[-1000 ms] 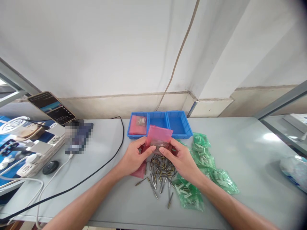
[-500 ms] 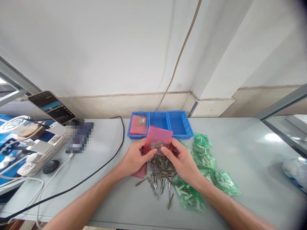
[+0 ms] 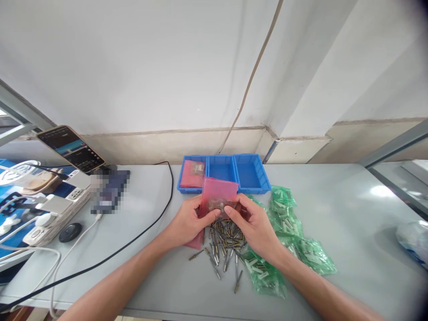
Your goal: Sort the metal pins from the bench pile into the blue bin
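Between my two hands is a pink plastic bag (image 3: 220,189) with small metal parts bunched in its lower end. My left hand (image 3: 189,220) grips its left side, thumb on the front. On the other side my right hand (image 3: 257,225) pinches it, thumb pressed close to the left one. Below the bag lies a loose pile of metal pieces like rivets or anchors (image 3: 225,238). Part of another pink bag (image 3: 195,240) shows on the table under my left hand. Green bags (image 3: 267,276) holding pale plugs and metal pieces lie around my right forearm.
Behind my hands stands a blue three-compartment tray (image 3: 252,174), with pink bags (image 3: 193,174) in its left section. At left are a propped phone (image 3: 71,148), power strips (image 3: 56,214), a round black object (image 3: 70,232) and a black cable (image 3: 133,238). A plastic-wrapped item (image 3: 413,243) sits far right.
The pink bag tilts slightly, its top edge now a little lower and further left. Both hands keep their hold and have barely moved.
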Tool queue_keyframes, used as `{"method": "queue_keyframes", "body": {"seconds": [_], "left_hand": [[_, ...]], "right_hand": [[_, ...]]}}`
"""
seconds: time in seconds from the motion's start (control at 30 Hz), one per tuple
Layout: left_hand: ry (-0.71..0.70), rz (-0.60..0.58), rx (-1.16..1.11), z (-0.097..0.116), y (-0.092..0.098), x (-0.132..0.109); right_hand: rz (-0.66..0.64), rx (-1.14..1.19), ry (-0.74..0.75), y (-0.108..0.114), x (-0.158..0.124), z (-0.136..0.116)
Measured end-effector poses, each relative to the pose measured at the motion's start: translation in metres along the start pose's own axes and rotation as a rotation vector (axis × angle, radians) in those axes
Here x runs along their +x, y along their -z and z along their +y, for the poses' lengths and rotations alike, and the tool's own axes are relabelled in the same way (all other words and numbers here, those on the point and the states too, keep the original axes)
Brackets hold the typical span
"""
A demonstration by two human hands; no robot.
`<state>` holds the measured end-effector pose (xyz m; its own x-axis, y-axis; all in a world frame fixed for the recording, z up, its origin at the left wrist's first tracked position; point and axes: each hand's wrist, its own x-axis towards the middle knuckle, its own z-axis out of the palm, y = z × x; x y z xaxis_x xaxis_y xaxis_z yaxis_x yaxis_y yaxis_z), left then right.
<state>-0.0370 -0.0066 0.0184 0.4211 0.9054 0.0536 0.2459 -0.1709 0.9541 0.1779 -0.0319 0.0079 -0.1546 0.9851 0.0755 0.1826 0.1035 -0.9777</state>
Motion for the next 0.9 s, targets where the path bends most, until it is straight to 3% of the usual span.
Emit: {"method": "queue_keyframes", "body": {"seconds": [0.9], "left_hand": [[-0.01, 0.0, 0.017, 0.0026, 0.0019, -0.0005]], "right_hand": [[-0.043, -0.086, 0.019, 0.0037, 0.0006, -0.0017]]}}
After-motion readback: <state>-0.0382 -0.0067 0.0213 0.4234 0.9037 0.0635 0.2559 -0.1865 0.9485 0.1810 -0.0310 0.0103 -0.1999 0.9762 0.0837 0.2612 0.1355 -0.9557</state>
